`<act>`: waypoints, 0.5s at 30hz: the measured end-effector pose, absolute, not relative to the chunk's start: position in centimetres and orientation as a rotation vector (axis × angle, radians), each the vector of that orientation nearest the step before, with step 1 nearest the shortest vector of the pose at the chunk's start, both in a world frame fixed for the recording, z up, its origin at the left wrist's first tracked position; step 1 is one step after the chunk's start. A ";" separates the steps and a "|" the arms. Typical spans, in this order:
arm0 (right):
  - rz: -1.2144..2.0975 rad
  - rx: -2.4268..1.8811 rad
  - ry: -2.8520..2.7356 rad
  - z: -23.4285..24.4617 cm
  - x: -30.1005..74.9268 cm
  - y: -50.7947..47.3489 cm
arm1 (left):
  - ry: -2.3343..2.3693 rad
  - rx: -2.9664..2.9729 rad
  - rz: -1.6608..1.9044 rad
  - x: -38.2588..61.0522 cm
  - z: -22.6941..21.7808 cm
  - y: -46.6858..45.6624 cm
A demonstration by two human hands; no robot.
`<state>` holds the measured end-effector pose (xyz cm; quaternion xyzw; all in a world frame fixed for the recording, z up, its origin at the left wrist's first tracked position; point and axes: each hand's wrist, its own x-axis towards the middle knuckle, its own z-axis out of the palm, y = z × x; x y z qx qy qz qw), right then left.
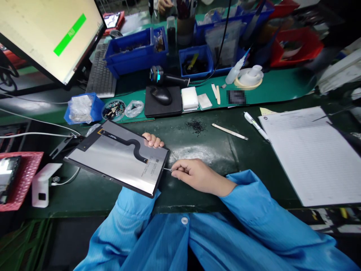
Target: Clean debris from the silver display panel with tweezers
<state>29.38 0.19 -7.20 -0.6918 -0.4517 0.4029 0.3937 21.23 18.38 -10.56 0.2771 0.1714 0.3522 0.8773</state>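
Note:
A tablet screen panel (124, 171), silver-backed with dark edges and a curved black flex cable (134, 145), is held tilted above the bench by my left hand (153, 140). The fingers curl over its far edge, while the rest of that hand is hidden underneath. Pinched in my right hand (194, 174) is a thin metal tool, perhaps tweezers (167, 169), whose tip meets the panel's right edge. A small heap of black scraps (196, 127) lies on the bench beyond my hands, with a pale flat stick (229, 131) beside it.
Lined paper (313, 158) and a white pen (256, 126) lie to the right. At the back are a mouse (161, 95), a barcode scanner (166, 77) and blue bins (132, 49). A monitor (50, 34) stands back left, and white cables cross the left side. A co-worker's hand (164, 5) shows at the top.

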 end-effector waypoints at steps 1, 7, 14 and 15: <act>1.038 -1.766 -1.123 -7.3 29.3 0.2 | 0.364 0.577 0.746 21.2 -10.6 18.4; 0.951 -1.721 -1.222 -7.3 29.4 0.2 | 0.332 0.568 0.698 21.0 -10.6 18.5; 1.061 -1.791 -1.100 -7.1 29.3 0.2 | 0.374 0.547 0.758 21.3 -11.0 18.5; 1.060 -1.783 -1.103 -7.1 29.3 0.2 | 0.362 0.544 0.749 21.2 -11.1 18.5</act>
